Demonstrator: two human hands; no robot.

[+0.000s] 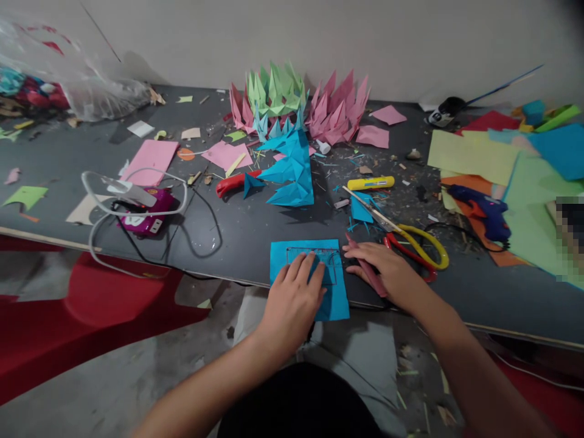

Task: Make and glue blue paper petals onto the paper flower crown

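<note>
At lower centre, your left hand (295, 293) rests spread on a blue paper sheet (329, 269); just right of it, your right hand (385, 264) grips a pink pen (373, 278), slanting up-left.

We see a grey wall (182, 36) along the top, a dark table (246, 225) across the middle, a red seat (118, 292) and grey floor (150, 377) lower left.

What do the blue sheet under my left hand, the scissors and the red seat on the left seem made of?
Blue sheet: probably matte paper, being thin and flat with straight edges.
Scissors: pale blades, likely metal, though their sheen is unclear; the smooth red and yellow handles look like plastic.
Red seat: likely smooth moulded plastic, by its even colour and rounded form.
</note>
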